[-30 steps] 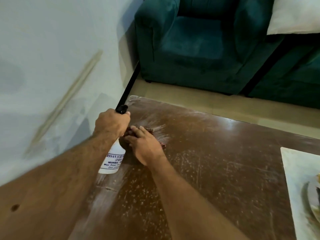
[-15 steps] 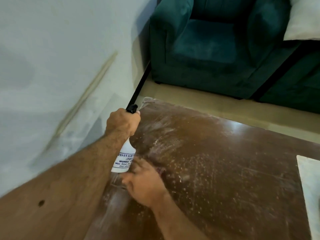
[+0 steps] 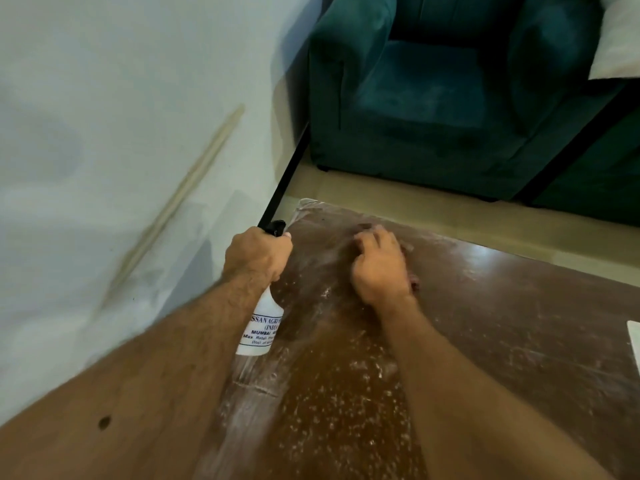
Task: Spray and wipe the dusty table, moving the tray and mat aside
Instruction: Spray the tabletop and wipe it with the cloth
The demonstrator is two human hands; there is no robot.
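The brown wooden table is speckled with white dust and smeared where it has been wiped. My left hand grips the neck of a white spray bottle with a black nozzle, held above the table's left edge. My right hand presses down on a dark reddish cloth near the far left corner; the hand hides most of the cloth. A pale corner of the mat shows at the right edge of the view. The tray is out of view.
A white wall runs along the table's left side, with a pale stick leaning on it. A teal armchair stands beyond the far edge, across a strip of beige floor. A black strip runs along the wall's foot.
My right hand has swept the cloth from close to me by the bottle out to the far left corner. The left hand has kept its hold on the bottle.
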